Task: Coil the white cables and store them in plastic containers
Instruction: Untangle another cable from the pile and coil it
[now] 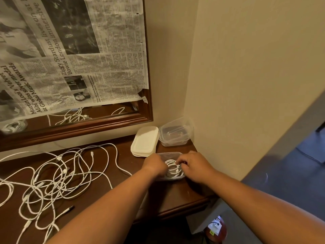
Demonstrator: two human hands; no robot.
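A dark wooden worktop [175, 194] fills a corner of cream walls. Our left hand [154, 164] and right hand [195, 166] both curl their fingers onto the coiled cable [173, 169], holding it down inside the clear container [168, 153]. We should press the springy braided loops flat below the rim before letting go. Beyond lie matte white lids [145, 140], stacked empty tubs [175, 135], and tangled loose cables [58, 176] leftward.

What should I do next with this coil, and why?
Probably tuck the loops down so the coil lies flat in the container, then let go. Both hands, left and right, are on the coil, which already sits inside the walls, and the lids wait just behind.
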